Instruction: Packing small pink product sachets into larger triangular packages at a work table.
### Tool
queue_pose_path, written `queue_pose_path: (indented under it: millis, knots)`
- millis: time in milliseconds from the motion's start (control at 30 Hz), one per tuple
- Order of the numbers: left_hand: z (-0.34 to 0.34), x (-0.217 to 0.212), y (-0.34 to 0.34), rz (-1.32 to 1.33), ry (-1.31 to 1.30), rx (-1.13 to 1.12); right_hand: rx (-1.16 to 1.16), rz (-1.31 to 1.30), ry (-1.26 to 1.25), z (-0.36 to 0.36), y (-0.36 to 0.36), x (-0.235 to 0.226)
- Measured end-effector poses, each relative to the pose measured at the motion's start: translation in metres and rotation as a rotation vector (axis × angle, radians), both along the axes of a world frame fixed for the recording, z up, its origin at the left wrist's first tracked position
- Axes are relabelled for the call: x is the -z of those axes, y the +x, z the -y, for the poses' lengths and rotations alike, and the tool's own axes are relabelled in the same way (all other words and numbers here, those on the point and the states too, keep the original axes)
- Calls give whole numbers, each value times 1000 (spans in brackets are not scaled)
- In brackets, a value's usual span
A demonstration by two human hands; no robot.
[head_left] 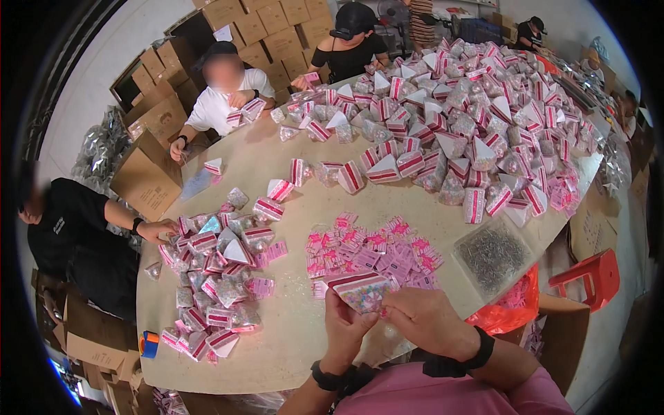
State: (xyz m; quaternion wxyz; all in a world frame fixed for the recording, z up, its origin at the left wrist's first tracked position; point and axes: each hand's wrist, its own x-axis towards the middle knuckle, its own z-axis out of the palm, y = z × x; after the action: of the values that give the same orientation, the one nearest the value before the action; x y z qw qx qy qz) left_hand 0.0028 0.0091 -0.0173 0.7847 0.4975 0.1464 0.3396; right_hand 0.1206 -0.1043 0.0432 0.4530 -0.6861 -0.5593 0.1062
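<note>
Low in front of me is a wedge-shaped clear pack of coloured beads [364, 297] with a pink-and-white striped edge, like a cake slice. My left hand [344, 330] grips it from the left and below. At its right lower corner the fingers of my right hand [423, 317] are pinched together; anything small between them is hidden. Just beyond the pack lies a spread of pink printed cards [373, 252]. To the right of the cards, a clear shallow tray [462, 243] holds many small dark metal pieces.
A large heap of similar packs [456, 124] covers the far right table, and a smaller heap [221, 256] lies left. Blue-orange tape [148, 344] sits at the left edge. A red bag [515, 297] and red stool [588, 280] are at right. Several people work around the table.
</note>
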Motion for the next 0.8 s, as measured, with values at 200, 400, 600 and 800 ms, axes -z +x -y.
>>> queue_pose_path:
  millis: [200,400,600,800]
  knots:
    - [-3,-3,-1,-7,151,-29,8,17,-61,1,3,0]
    - [-6,-1,-4,0,155,-6,-53,-248,-121,-1,8,-3]
    - [-5,-1,-4,-11,142,-7,-15,-71,-107,-3,5,-3]
    - [-8,7,-3,-61,256,-62,47,119,-89,-4,-3,7]
